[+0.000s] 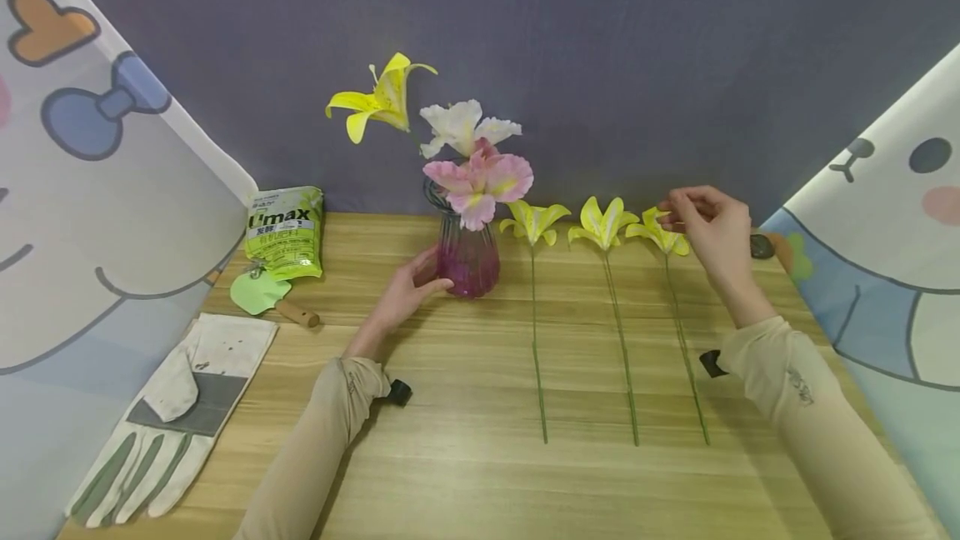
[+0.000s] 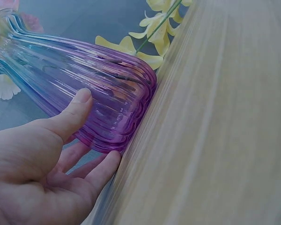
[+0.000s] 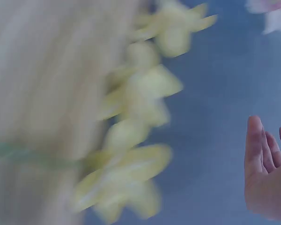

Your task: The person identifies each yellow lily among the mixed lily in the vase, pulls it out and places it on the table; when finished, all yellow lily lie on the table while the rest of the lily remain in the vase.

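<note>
A ribbed glass vase (image 1: 468, 257), purple at the base and bluish toward the neck, stands upright on the table. My left hand (image 1: 408, 294) holds it low on its left side; in the left wrist view the thumb lies along the glass and the fingers curl by the base. A yellow lily (image 1: 382, 98), a white flower (image 1: 465, 127) and a pink flower (image 1: 480, 182) rise from the vase. My right hand (image 1: 712, 227) hovers by the rightmost lily (image 1: 660, 233), holding nothing. Two more yellow lilies, a middle one (image 1: 602, 223) and a left one (image 1: 534, 222), lie alongside.
On the left are a green fertilizer bag (image 1: 285, 232), a small green trowel (image 1: 258, 293) with a wooden handle, and a pair of white and grey gloves (image 1: 180, 407). A dark rounded object (image 1: 762, 247) sits at the far right. Fabric panels border the wooden table (image 1: 465, 473).
</note>
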